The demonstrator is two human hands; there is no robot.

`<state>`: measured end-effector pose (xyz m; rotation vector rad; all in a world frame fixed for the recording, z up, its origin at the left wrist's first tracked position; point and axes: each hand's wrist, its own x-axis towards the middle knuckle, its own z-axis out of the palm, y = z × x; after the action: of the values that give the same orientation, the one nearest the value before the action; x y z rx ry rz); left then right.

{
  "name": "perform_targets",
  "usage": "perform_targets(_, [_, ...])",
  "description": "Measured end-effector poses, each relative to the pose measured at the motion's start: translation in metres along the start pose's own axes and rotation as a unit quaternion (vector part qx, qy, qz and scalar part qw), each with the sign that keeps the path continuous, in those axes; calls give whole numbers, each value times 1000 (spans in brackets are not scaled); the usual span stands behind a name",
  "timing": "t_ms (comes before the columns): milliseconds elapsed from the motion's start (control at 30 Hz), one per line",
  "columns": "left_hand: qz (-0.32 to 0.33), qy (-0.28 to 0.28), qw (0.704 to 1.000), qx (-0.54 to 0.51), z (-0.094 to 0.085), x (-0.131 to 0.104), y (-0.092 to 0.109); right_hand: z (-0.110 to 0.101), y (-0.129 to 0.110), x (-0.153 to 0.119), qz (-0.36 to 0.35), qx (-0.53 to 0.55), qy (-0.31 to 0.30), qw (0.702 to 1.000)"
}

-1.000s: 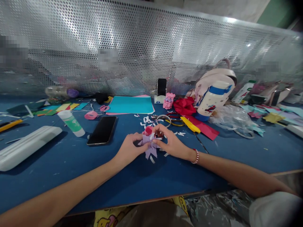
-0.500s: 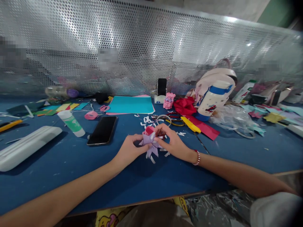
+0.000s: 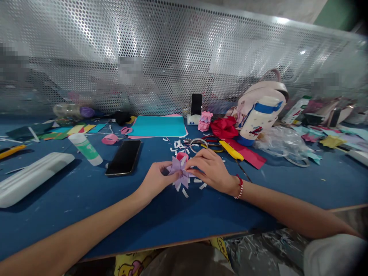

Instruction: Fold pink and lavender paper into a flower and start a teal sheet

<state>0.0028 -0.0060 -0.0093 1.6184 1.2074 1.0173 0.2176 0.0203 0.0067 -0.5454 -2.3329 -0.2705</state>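
Observation:
A lilac folded-paper piece with several pointed tips (image 3: 179,177) is held just above the blue table, near the middle of the view. My left hand (image 3: 158,178) pinches it from the left, thumb in front. From the right, my right hand (image 3: 211,168) has thumb and index finger closed on its upper right part. A pink paper part (image 3: 182,156) shows behind the lilac points. White paper scraps (image 3: 198,180) lie beneath and behind the hands. The exact spot where the fingertips meet the paper is small and partly hidden.
Left on the blue table (image 3: 120,222) are a dark phone (image 3: 124,158), a glue tube (image 3: 85,148) and a white case (image 3: 36,178). Behind are turquoise sheets (image 3: 158,126). Rightward are a yellow cutter (image 3: 231,150), red paper (image 3: 249,154), a bottle (image 3: 257,122) and a backpack (image 3: 266,90).
The lilac piece has turned so its points fan toward the camera. My right hand's fingers have shifted over its right side, and the hand looks more closed.

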Motion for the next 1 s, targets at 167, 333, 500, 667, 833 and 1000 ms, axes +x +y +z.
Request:
perform_targets(167, [3,-7,1000,24,-1,1,-2,0,-2,2,-33,-24,4,999])
perform_targets(333, [-13,-32,999,7,-3,1,3,1,3,2,-39,3,-25,999])
perform_targets(500, [-25,-61,998,-9,-4,1,8,1,8,2,-21,64,-62,996])
perform_targets(667, [-16,-72,997,-15,-5,3,6,0,9,3,-27,92,-62,993])
perform_targets(833, [-16,-77,997,-24,-6,2,5,0,9,3,-30,82,-64,994])
perform_targets(1000, [-21,-76,996,-39,-5,2,5,0,10,2,-43,66,-49,996])
